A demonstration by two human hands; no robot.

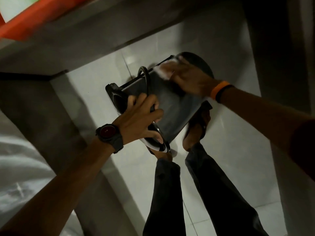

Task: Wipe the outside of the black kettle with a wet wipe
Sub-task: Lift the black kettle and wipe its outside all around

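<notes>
The black kettle [172, 106] is held in the air above the tiled floor, tipped onto its side, with its dark body facing me. My left hand [141, 116] grips it at the handle and lid end, a dark watch on that wrist. My right hand [189, 79], with an orange band on the wrist, presses a white wet wipe [163, 70] against the far upper part of the kettle's body. The wipe is blurred and partly covered by my fingers.
My legs in dark trousers [172, 193] and feet in sandals [196, 132] stand on white floor tiles [230, 150] below the kettle. A grey counter edge [59, 106] runs along the left, and an orange-edged thing [25, 23] sits at the top left. A dark panel [272, 48] rises at the right.
</notes>
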